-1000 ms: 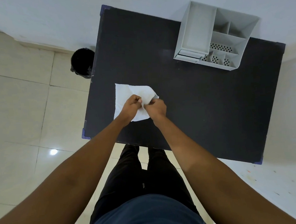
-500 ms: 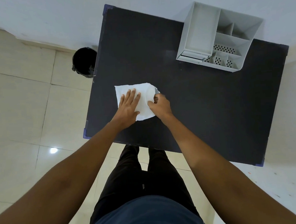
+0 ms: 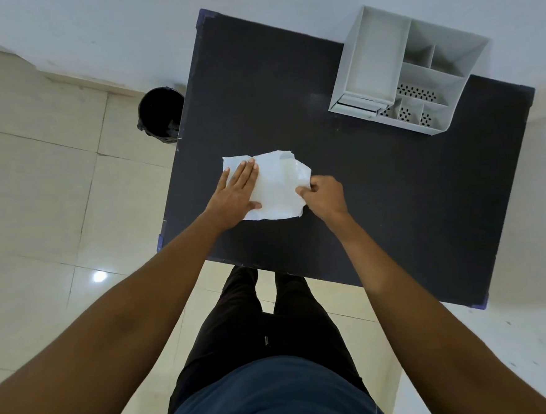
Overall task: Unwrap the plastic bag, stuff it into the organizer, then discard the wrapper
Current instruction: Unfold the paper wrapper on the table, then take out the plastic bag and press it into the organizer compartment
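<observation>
since the earlier frame the white wrapper (image 3: 275, 187) has been spread wider across the table (image 3: 394, 198), at centre frame. the left hand (image 3: 236, 193) is laid flat on its left part, fingers (image 3: 246, 173) released and extended. its right edge is pinched by the right hand (image 3: 325, 195). a hard pull may tear it; the bag inside cannot be told apart. the organizer (image 3: 368, 58) stands upper right.
</observation>
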